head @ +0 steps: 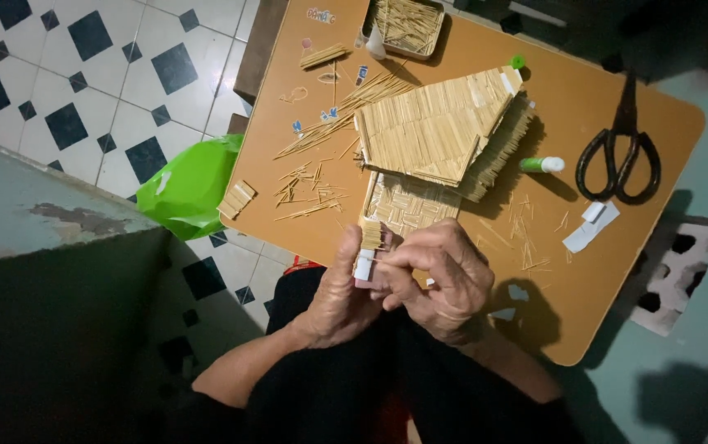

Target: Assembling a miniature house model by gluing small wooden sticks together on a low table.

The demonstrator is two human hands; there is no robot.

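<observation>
Where both hands meet, the stick bundle (370, 238) sits pinched between left hand (337, 296) and right hand (444, 279)

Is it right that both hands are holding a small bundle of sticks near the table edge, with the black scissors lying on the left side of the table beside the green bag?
Not quite. The head view shows the black scissors on the right side of the table, far from the green bag. The rest holds: the left hand and right hand hold a small bundle of sticks near the table edge.

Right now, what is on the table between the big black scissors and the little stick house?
In the head view, a green-and-white glue stick lies between the scissors and the stick house, on the brown table.
</observation>
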